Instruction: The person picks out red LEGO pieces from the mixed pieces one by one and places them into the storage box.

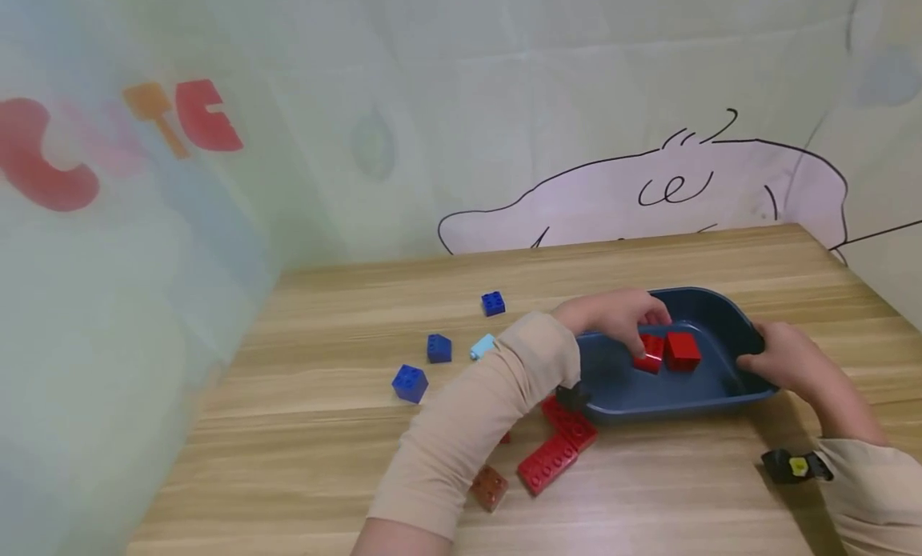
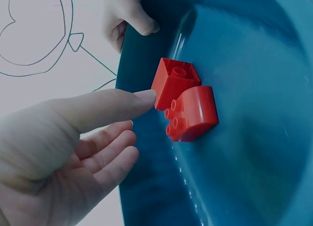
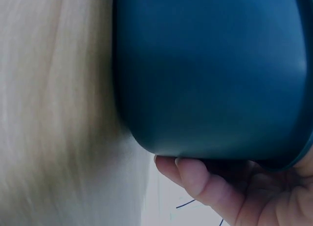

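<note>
A dark blue plastic basin (image 1: 634, 392) stands tilted on the table's right side. Inside it lie two red toy bricks, touching or nearly so: one with a rounded side (image 2: 200, 111) and studs, the other a hollow-bottomed block (image 2: 168, 86). My left hand (image 1: 618, 312) reaches over the basin's far left side, fingers spread loosely and holding nothing. In the left wrist view its thumb tip overlaps the edge of the hollow-bottomed block; contact is uncertain. My right hand (image 1: 788, 360) grips the basin's right end, thumb inside the rim and fingers outside, as the right wrist view (image 3: 220, 192) partly shows.
Left of the basin lie several blue bricks (image 1: 410, 384) and a light blue brick (image 1: 482, 346). Nearer the front are long red bricks (image 1: 547, 462) and a brown brick (image 1: 489, 488). A printed cloth (image 1: 324, 124) hangs behind the wooden table (image 1: 302, 460).
</note>
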A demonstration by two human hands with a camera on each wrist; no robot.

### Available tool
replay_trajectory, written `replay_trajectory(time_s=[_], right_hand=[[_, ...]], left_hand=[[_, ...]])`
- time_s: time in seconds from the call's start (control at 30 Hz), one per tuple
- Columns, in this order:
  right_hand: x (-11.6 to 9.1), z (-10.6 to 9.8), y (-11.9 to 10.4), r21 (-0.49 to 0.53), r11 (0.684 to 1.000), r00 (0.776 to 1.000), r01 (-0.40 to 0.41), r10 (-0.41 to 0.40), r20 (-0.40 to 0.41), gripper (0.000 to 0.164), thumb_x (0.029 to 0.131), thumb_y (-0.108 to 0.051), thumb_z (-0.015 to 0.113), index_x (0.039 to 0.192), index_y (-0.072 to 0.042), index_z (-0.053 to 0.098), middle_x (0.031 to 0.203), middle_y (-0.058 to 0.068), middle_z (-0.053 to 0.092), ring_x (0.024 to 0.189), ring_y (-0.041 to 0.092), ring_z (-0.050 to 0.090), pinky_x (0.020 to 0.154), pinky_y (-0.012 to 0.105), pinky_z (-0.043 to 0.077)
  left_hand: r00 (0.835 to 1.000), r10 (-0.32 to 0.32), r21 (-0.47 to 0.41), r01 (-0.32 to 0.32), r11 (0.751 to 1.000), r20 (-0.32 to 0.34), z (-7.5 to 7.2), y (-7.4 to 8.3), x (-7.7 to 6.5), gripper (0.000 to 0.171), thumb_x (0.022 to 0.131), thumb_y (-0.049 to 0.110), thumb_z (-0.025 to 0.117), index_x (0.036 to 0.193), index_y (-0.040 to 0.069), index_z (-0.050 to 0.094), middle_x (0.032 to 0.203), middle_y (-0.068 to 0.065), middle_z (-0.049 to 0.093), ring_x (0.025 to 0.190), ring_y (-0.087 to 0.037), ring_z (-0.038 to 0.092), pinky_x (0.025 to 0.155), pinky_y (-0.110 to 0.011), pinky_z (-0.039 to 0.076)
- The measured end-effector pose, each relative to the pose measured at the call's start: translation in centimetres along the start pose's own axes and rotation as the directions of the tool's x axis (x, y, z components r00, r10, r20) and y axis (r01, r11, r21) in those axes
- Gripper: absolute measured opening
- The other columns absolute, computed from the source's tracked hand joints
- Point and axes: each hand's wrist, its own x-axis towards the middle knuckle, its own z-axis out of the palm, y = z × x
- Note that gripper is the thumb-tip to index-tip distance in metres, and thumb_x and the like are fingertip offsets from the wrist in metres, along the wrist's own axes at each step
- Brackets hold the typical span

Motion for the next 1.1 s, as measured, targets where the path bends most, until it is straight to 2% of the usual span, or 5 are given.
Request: replay_trajectory(time_s=[0.2, 0.33, 0.67, 1.1], right_hand=[[-0.1, 0.0, 0.1, -0.007, 1.000, 1.000, -0.002, 0.002, -0.004, 0.044, 0.074, -0.007, 0.065, 0.102, 0.023, 0.050, 0.085, 0.028, 0.061, 0.075, 0.033, 0.056, 0.069, 0.050, 0.047], [-0.1, -0.1, 0.3, -0.008, 1.000, 1.000, 0.000, 0.000, -0.005, 0.043, 0.074, -0.007, 0.065, 0.102, 0.023, 0.050, 0.085, 0.027, 0.061, 0.074, 0.032, 0.057, 0.068, 0.048, 0.047], [0.1, 0.3, 0.1, -0.007, 1.000, 1.000, 0.015, -0.015, -0.014, 0.048, 0.074, -0.006, 0.065, 0.107, 0.025, 0.048, 0.091, 0.033, 0.060, 0.078, 0.035, 0.058, 0.071, 0.052, 0.047], [0.1, 0.1, 0.1, -0.011, 1.000, 1.000, 0.001, -0.002, -0.009, 0.048, 0.074, -0.006, 0.065, 0.107, 0.025, 0.047, 0.092, 0.034, 0.059, 0.079, 0.038, 0.057, 0.072, 0.054, 0.046]], left_hand=[[0.999, 0.022, -0.034, -0.023, 0.999, -0.025, -0.1, -0.7, -1.0, 0.059, 0.078, 0.006, 0.073, 0.132, 0.002, 0.048, 0.130, -0.010, 0.051, 0.114, -0.016, 0.047, 0.079, -0.011, 0.042], [0.999, 0.034, -0.025, -0.035, 0.999, -0.035, -0.3, -1.1, -1.6, 0.058, 0.080, 0.006, 0.071, 0.132, 0.001, 0.047, 0.130, -0.012, 0.051, 0.116, -0.019, 0.047, 0.083, -0.012, 0.041], [0.996, 0.015, 0.003, -0.015, 1.000, -0.087, -0.7, -2.4, -3.2, 0.055, 0.081, 0.006, 0.070, 0.131, 0.002, 0.049, 0.130, -0.010, 0.052, 0.114, -0.016, 0.049, 0.087, -0.013, 0.040], [0.997, 0.048, 0.049, -0.045, 0.998, -0.061, -1.1, -2.5, -5.5, 0.055, 0.081, 0.007, 0.071, 0.132, 0.002, 0.049, 0.131, -0.011, 0.052, 0.117, -0.019, 0.049, 0.090, -0.015, 0.041]])
